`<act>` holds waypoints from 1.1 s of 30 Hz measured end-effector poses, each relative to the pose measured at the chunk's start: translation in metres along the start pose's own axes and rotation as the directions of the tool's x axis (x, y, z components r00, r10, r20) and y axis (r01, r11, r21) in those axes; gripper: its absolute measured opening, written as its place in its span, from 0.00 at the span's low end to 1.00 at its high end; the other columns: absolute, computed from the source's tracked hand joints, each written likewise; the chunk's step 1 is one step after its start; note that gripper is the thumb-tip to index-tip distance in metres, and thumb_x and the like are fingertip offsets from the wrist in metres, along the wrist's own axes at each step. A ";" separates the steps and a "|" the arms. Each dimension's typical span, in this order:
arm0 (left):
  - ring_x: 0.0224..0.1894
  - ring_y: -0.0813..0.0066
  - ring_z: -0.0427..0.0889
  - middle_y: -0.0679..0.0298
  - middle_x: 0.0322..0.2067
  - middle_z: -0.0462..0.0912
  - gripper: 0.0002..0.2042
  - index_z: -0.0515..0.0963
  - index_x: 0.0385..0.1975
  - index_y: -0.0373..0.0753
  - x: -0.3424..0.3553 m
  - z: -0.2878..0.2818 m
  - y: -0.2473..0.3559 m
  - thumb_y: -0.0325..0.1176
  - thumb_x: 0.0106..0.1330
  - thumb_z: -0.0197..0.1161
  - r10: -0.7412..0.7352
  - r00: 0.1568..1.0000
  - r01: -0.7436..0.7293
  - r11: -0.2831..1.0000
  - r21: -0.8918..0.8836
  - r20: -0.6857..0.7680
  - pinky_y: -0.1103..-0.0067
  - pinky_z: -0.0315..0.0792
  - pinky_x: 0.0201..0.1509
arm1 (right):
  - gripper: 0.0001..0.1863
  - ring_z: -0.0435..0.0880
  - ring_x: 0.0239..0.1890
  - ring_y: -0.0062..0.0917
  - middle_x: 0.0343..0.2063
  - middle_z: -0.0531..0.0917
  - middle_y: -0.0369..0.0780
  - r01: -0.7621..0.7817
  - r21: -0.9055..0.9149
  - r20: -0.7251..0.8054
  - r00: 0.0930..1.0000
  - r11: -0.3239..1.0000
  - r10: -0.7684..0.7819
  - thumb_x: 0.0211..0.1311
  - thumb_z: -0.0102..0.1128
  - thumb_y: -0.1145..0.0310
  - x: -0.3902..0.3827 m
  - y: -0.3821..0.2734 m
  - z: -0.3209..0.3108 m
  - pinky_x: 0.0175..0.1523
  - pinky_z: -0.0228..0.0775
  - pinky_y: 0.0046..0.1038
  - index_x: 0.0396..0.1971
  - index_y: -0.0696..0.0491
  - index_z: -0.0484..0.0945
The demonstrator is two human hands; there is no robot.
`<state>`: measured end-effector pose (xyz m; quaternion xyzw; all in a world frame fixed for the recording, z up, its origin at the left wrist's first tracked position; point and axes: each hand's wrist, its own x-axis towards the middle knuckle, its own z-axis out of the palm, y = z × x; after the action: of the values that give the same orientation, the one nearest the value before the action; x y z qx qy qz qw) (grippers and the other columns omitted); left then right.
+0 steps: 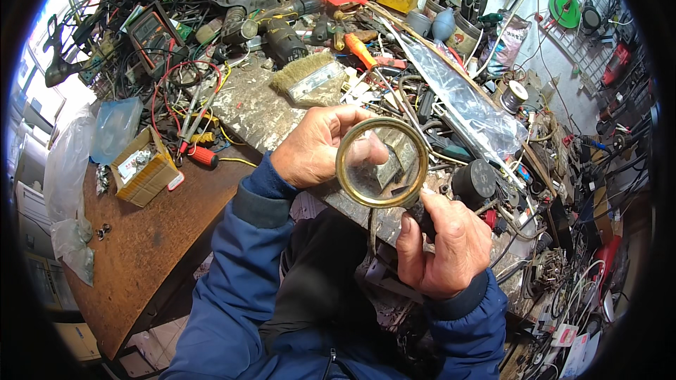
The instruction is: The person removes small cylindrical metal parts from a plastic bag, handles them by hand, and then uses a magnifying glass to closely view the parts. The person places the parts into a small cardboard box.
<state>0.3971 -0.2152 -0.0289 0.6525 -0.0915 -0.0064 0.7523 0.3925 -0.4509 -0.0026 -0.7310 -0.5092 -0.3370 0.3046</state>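
Observation:
A round magnifying glass (343, 181) with a brass-coloured rim is in the middle of the view, above the workbench edge. My right hand (451, 246) grips it at the lower right, fingers closed around its dark handle. On the other side, my left hand (310, 144) is closed, its fingertips behind the lens and blurred through the glass. What those fingers hold, if anything, I cannot make out. Beyond the left hand a wide brush (310, 81) with pale bristles lies on the bench. An orange-handled tool (360, 51) lies behind it.
A worn workbench (243, 109) is heaped with cables, tools and scraps. A multimeter (151, 39) with probe leads stands at the back left. On the brown table (141, 253) sits a small cardboard box (148, 179). A black round object (475, 181) stands near my right hand.

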 end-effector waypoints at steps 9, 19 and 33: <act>0.45 0.77 0.86 0.60 0.41 0.87 0.19 0.75 0.54 0.30 0.001 -0.002 -0.003 0.35 0.70 0.67 0.032 0.999 -0.032 0.999 0.032 0.011 0.77 0.79 0.54 | 0.21 0.80 0.20 0.33 0.28 0.82 0.46 -0.001 -0.001 -0.001 1.000 1.000 0.001 0.57 0.67 0.77 0.000 0.000 0.000 0.26 0.73 0.30 0.50 0.66 0.76; 0.45 0.75 0.86 0.59 0.41 0.87 0.21 0.74 0.55 0.29 0.001 -0.003 -0.003 0.36 0.70 0.67 0.024 0.999 -0.025 1.000 0.017 0.024 0.76 0.79 0.54 | 0.21 0.78 0.19 0.32 0.25 0.80 0.45 0.023 -0.007 -0.010 1.000 1.000 -0.023 0.56 0.68 0.77 0.001 0.001 0.002 0.25 0.71 0.30 0.50 0.67 0.75; 0.45 0.75 0.86 0.59 0.41 0.87 0.22 0.74 0.55 0.29 0.002 -0.003 -0.007 0.38 0.69 0.68 0.034 0.999 -0.034 0.999 -0.001 0.027 0.76 0.79 0.55 | 0.20 0.80 0.20 0.32 0.27 0.81 0.46 -0.002 -0.008 0.005 1.000 1.000 0.002 0.56 0.68 0.77 0.001 -0.002 0.000 0.26 0.73 0.30 0.49 0.67 0.76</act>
<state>0.4004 -0.2132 -0.0362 0.6506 -0.1130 -0.0025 0.7510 0.3913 -0.4501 -0.0014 -0.7336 -0.5078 -0.3369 0.3006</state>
